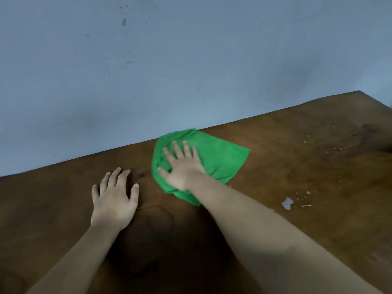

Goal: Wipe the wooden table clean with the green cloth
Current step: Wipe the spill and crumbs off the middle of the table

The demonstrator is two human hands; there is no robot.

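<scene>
Starting with the largest item: a scuffed blue-grey wall [148, 60] fills the upper half of the view. The wooden desk [297, 230] butts against it and runs from lower left to a far corner at upper right. The green cloth [222, 160] lies spread on the desk close to the wall edge; whether its far corner touches the wall, I cannot tell. Your right grip [182, 166] lies flat on the left part of the cloth, fingers straight and spread, pressing down with nothing pinched. Your left grip [114, 198] rests open, palm down on bare wood just left of the cloth and apart from it, holding nothing. Well to the right of the cloth sits a ring of droplets [331, 136] near the far corner. Nearer you are a smaller scatter of drops [307, 193], a pale scrap [287, 203] and a thin sliver [306, 206] beside it. Judgement: wiping is in hand and the right side is not yet done. Risks from here: your flat palm covers only one part of the cloth, so the loose right flap may fold under or bunch on a sideways stroke and skip wood. A fast pass through the droplets would likely smear them into streaks rather than lift them. The scrap and sliver could be pushed off the desk edge onto the floor if you sweep outward instead of gathering them inward.
</scene>
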